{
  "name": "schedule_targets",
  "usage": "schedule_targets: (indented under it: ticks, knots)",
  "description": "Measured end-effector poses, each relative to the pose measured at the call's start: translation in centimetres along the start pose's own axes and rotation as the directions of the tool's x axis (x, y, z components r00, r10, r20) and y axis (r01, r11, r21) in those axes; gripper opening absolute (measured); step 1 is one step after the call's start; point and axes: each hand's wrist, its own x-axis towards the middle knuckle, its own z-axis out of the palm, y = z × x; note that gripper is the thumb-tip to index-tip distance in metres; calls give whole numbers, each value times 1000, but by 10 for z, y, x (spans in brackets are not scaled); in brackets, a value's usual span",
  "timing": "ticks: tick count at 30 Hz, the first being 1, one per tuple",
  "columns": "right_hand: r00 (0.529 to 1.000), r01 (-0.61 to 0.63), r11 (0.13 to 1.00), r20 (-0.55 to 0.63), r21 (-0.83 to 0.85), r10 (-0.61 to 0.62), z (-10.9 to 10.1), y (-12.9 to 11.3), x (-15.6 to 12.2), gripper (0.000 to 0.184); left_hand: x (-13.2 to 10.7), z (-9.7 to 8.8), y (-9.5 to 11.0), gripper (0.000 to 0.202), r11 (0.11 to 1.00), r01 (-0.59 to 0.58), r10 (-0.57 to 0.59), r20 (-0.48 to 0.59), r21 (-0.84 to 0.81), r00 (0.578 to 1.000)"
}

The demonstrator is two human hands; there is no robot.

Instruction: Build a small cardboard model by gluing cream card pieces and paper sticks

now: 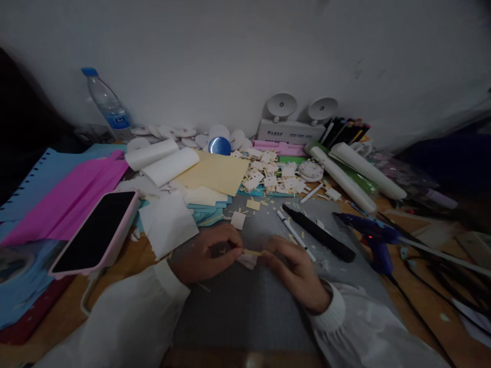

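Note:
Over the grey mat (245,317), my left hand (207,251) pinches one end of a small pale paper piece (249,259) between thumb and index finger. Opposite it, my right hand (293,268) pinches the other end, slightly blurred. A narrow yellowish strip runs along the piece's upper edge between my fingertips. Just beyond my left fingers lie a small white paper square (238,220) and a small yellow paper piece (253,204). A white pen (295,236) and a black marker (318,232) lie past my right hand.
A blue glue gun (368,230) with a red light and cables lies at right. A pile of small paper pieces (268,174) sits at the back. On the left are a phone (95,232), magenta paper (69,197) and a water bottle (107,105). White rolls (343,179) lie back right.

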Motion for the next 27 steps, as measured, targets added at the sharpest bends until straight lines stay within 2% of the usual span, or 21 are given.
schedule_targets:
  ticks: [6,11,17,27]
  knots:
    - [1000,-3,1000,-9,13,3,-1,0,0,24,0,-1,-2,9,1000,-29,29,2,-8,1000]
    - [1000,-11,1000,-11,14,11,-2,-1,1,26,1,-1,-1,11,1000,0,-1,-35,-23,999]
    - [1000,9,1000,-7,-2,-9,-2,-3,0,26,0,-3,0,8,999,0,0,-15,-46,1000]
    - [1000,20,1000,-10,-23,-20,0,-2,-2,23,0,-1,-1,8,1000,-9,9,-42,-11,999]
